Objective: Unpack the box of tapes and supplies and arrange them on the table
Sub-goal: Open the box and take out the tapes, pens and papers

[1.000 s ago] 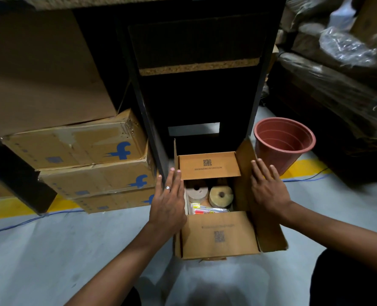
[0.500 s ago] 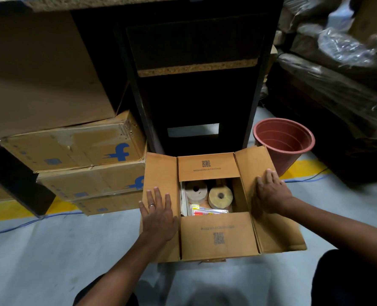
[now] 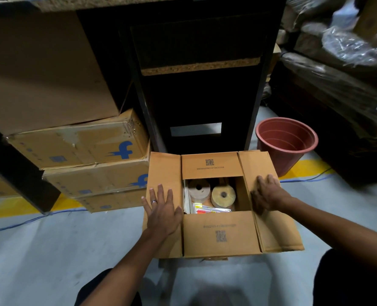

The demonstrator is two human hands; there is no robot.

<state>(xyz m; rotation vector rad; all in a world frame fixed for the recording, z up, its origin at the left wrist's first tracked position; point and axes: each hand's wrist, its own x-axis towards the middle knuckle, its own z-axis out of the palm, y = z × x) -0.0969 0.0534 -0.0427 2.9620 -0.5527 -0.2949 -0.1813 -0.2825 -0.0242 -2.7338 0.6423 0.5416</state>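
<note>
A brown cardboard box (image 3: 221, 234) stands on the grey floor with all its flaps folded out. My left hand (image 3: 162, 208) presses flat on the left flap, fingers straight. On the right flap my right hand (image 3: 266, 196) lies flat as well. Inside the box I see a pale brown tape roll (image 3: 199, 191), a yellowish tape roll (image 3: 223, 195) beside it, and a clear packet with red and yellow items (image 3: 209, 209) in front of them. White sheets stand along the box's left inner wall.
Stacked cardboard boxes (image 3: 79, 149) sit to the left. A dark table frame (image 3: 196, 89) rises right behind the box. A terracotta plastic pot (image 3: 287, 142) stands at the right, with plastic-wrapped bundles (image 3: 342, 69) beyond. A blue cable (image 3: 28, 219) runs along the floor.
Both side flaps went from upright to folded flat outward. My hands moved apart and down with them, then stayed pressed on the flaps.
</note>
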